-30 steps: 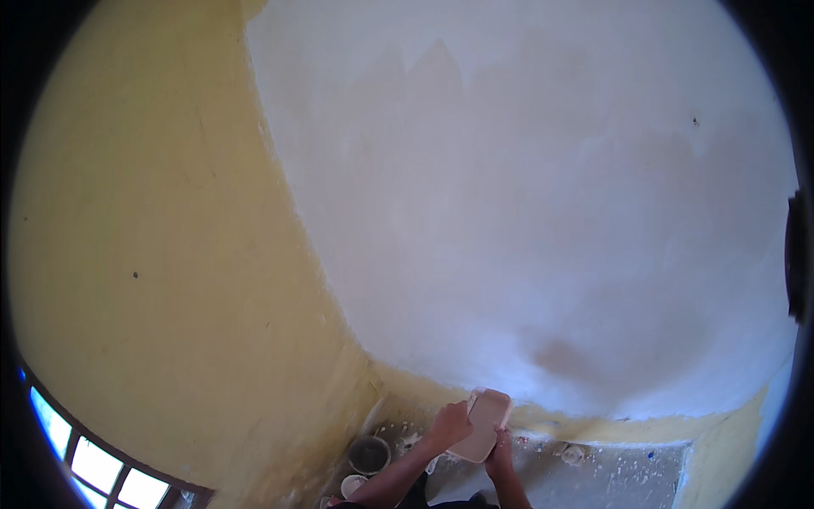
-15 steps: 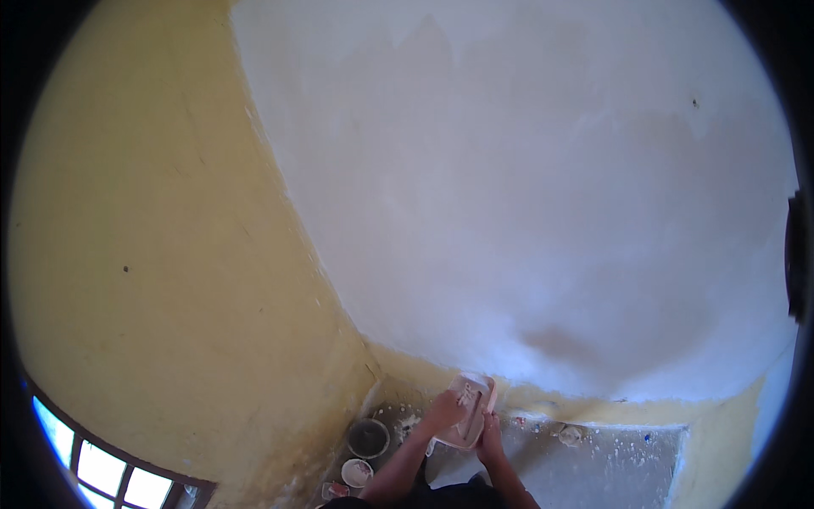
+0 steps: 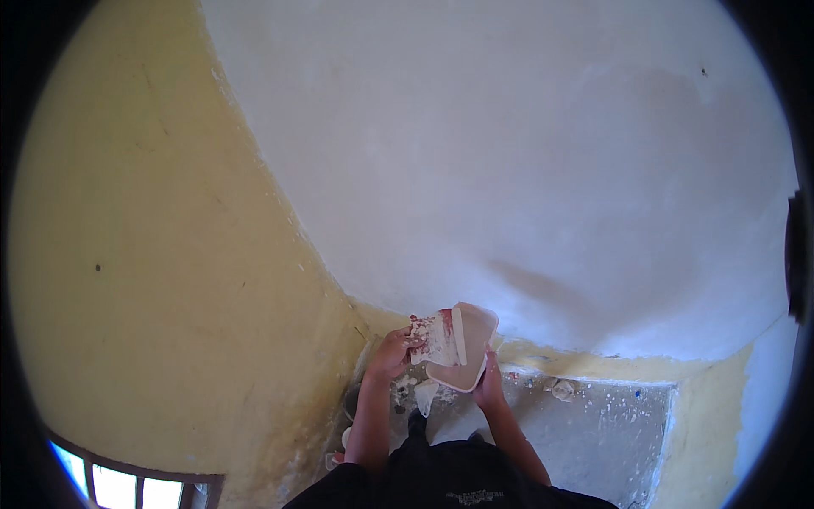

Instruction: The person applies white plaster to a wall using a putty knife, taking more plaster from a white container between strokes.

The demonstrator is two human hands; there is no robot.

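Note:
My left hand point(image 3: 392, 355) is closed on a wide putty scraper point(image 3: 436, 338), red and heavily smeared with white putty. Along its right edge runs a pale strip of putty or blade, which lies against a shallow pinkish plastic tray point(image 3: 480, 329). A smooth, pale coating covers the tray's face. My right hand point(image 3: 489, 387) grips the tray at its lower right edge, the fingers partly hidden by it. Both things are held above the floor, in front of the foot of a white-coated wall point(image 3: 475, 170).
A yellow wall point(image 3: 161, 237) meets the white one at a corner on the left. A barred window point(image 3: 119, 488) is at lower left. On the spattered floor point(image 3: 585, 433) lie a pale crumpled lump point(image 3: 563, 390) and a white bag-like piece point(image 3: 426, 396). Containers stand partly hidden behind my left arm.
My left hand has drawn back to the left, and the scraper now shows broadside. Tray and both hands appear higher in view. My left arm now hides most of the containers.

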